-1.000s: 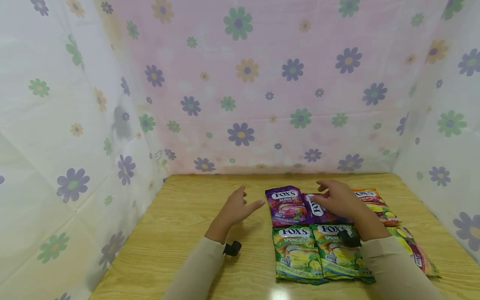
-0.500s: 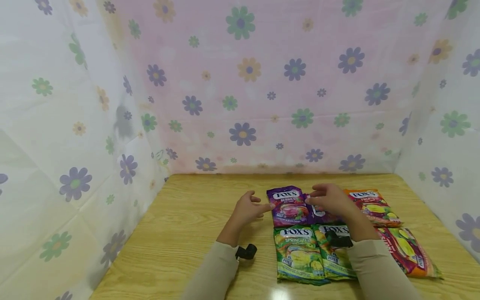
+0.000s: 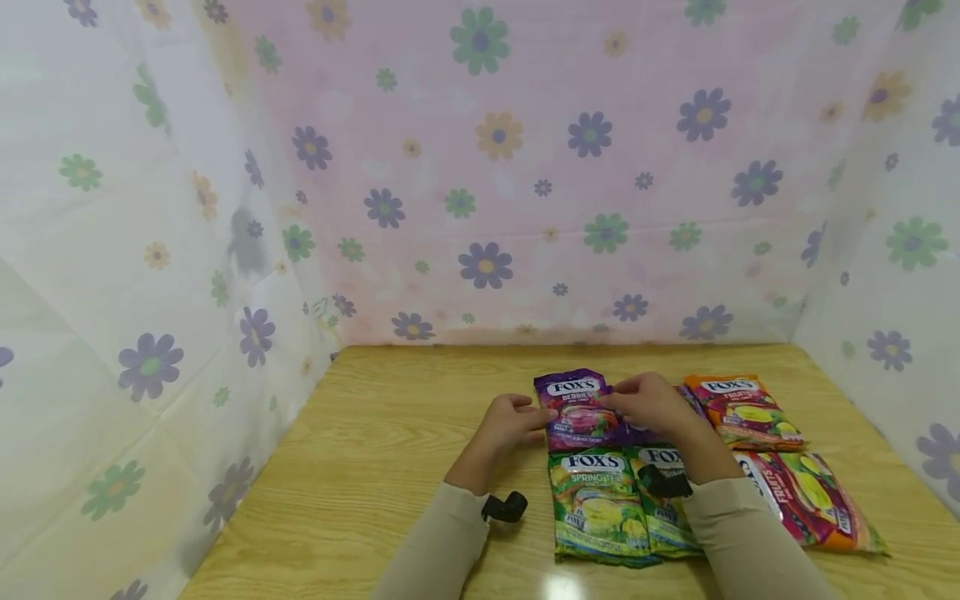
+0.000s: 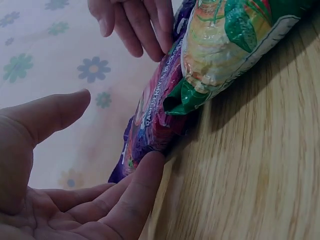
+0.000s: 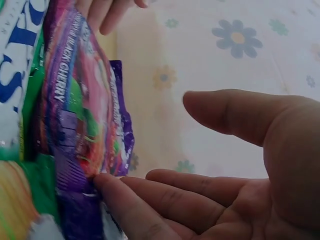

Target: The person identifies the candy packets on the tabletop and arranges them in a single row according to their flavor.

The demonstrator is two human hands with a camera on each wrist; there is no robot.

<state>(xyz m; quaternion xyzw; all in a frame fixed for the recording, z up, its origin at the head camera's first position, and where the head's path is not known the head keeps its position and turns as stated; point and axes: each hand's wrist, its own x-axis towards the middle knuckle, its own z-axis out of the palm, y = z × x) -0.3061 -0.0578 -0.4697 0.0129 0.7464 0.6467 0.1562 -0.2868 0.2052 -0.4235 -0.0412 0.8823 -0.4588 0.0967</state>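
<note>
The flat purple plastic "Fox's Berries" candy bag (image 3: 576, 419) lies on the light wood-grained table (image 3: 360, 467) between the two hands, the left hand (image 3: 508, 427) touching its left edge and the right hand (image 3: 654, 407) its right, both with fingers loosely extended and thumbs spread apart from them. A second purple plastic bag (image 3: 641, 435) lies partly hidden beneath the right hand, while two green plastic "Spring Tea" bags (image 3: 598, 504) sit side by side just nearer the person, and two red-and-orange plastic "Fruits" bags (image 3: 742, 408) lie to the right.
</note>
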